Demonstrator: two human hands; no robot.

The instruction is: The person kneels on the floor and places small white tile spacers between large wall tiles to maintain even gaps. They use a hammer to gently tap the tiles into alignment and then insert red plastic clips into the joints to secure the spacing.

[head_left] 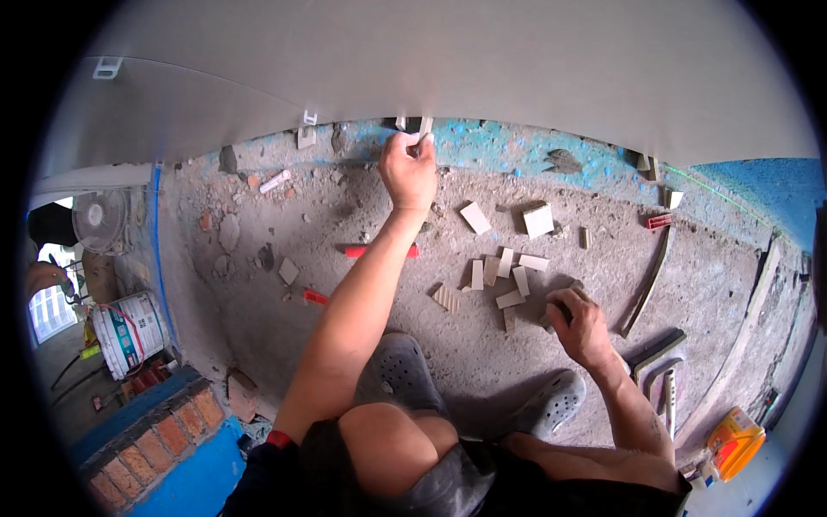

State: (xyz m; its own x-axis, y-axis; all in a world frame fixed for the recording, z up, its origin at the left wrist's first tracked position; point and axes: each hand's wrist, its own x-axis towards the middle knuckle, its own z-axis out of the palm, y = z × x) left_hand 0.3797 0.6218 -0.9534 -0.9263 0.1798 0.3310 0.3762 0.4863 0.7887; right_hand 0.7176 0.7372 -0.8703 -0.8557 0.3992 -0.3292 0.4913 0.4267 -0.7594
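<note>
Littering rough grey floor point(603, 267): tile pieces point(538, 221); fan point(99, 222) at left.

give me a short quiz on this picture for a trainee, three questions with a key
1. Which hand is up at the lower edge of the grey panel?
2. True or false: the bucket is on the left side of the picture.
3. Fill in the blank: several pale blocks lie scattered on the rough ____.

Key:
1. The left hand
2. True
3. floor
</note>
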